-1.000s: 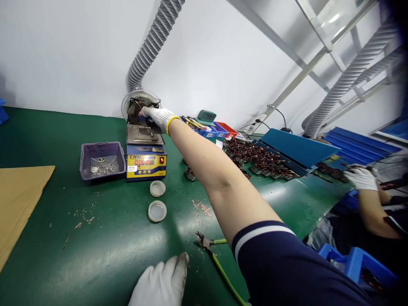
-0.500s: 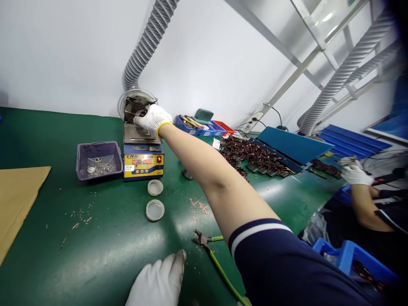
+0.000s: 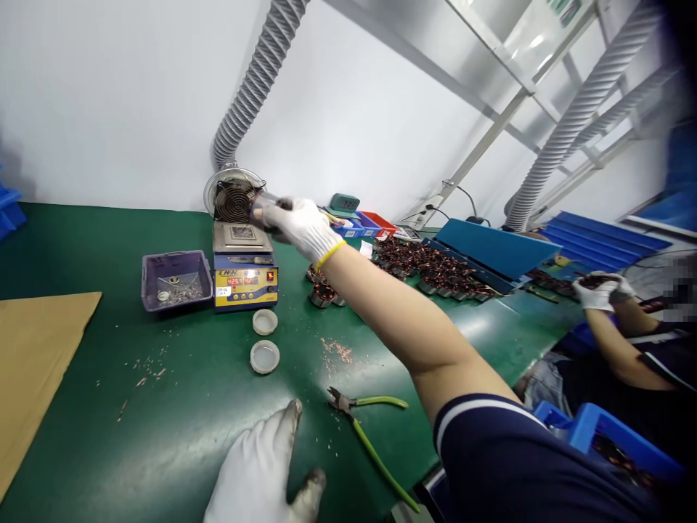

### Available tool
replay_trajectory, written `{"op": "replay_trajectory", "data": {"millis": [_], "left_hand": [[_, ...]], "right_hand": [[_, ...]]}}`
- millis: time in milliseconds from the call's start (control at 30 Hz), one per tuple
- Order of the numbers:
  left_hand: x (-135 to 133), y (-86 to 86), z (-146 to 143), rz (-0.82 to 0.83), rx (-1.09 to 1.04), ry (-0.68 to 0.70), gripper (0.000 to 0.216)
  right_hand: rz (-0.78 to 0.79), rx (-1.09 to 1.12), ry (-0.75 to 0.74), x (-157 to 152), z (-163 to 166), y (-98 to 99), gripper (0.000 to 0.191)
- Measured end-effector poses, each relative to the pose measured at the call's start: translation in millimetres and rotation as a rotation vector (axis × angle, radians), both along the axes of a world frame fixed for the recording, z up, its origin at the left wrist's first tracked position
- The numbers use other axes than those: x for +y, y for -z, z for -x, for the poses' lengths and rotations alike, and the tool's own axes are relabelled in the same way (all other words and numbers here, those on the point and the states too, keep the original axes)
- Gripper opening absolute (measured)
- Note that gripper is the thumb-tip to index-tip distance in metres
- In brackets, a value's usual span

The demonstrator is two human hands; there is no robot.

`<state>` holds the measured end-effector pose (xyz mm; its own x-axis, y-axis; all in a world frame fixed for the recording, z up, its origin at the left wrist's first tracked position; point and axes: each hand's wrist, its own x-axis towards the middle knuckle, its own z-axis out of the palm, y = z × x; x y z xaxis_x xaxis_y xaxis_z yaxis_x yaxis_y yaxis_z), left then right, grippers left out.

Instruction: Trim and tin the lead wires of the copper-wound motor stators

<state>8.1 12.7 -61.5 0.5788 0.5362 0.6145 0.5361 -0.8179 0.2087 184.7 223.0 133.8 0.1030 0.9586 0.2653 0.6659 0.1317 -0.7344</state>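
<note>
My right hand [image 3: 297,221], in a white glove with a yellow cuff, reaches far out over the green table [image 3: 179,407] and is closed on a small dark part that I cannot make out, just right of the solder pot [image 3: 243,266] and its round fan [image 3: 235,197]. My left hand [image 3: 261,472], gloved with grimy fingertips, lies flat and open on the mat near the front edge. Green-handled cutters [image 3: 370,428] lie just right of it.
A purple tray [image 3: 175,280] of metal scraps sits left of the pot. Two white caps [image 3: 264,340] lie in front of it. Copper-wound coils [image 3: 435,265] pile beside blue bins [image 3: 495,250]. Brown cardboard [image 3: 38,356] lies left. A co-worker's gloved hands [image 3: 599,290] work at right.
My right hand has pulled back from over the solder pot to its right side, still closed. My left hand has shifted slightly and now spreads flatter on the mat.
</note>
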Motion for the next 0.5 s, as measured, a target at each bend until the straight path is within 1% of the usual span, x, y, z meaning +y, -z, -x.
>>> {"op": "replay_trajectory", "data": {"millis": [33, 100, 167, 233, 267, 300, 367, 433, 500], "left_hand": [[-1, 0.6, 0, 0.007, -0.001, -0.011, 0.055], [-2, 1.1, 0, 0.019, -0.031, -0.032, 0.054], [-3, -0.3, -1, 0.045, -0.087, -0.053, 0.05], [-4, -3.4, -3, 0.099, -0.132, -0.071, 0.044], [-5, -5.2, -4, 0.135, -0.144, -0.074, 0.042], [-6, -7.1, -5, 0.176, -0.147, -0.072, 0.041], [-6, -10.4, -6, 0.269, -0.131, -0.048, 0.043], [-5, -12.9, -6, 0.368, -0.092, -0.012, 0.048], [-3, -14.8, -4, 0.461, -0.045, -0.005, 0.053]], "right_hand": [[0.011, 0.042, -0.012, -17, -3, 10.6, 0.046], [-0.03, 0.111, -0.055, -56, -6, 37.2, 0.056], [-0.078, 0.155, -0.145, -97, -7, 66.1, 0.07], [-0.102, 0.164, -0.218, -137, -8, 91.0, 0.08], [-0.137, 0.126, -0.215, -154, -9, 100.4, 0.082], [-0.175, 0.051, -0.213, -170, -11, 107.3, 0.081], [-0.256, -0.171, -0.232, -194, -19, 114.3, 0.071], [-0.303, -0.393, -0.281, -211, -31, 115.3, 0.055], [-0.301, -0.521, -0.288, -221, -43, 113.4, 0.044]]}}
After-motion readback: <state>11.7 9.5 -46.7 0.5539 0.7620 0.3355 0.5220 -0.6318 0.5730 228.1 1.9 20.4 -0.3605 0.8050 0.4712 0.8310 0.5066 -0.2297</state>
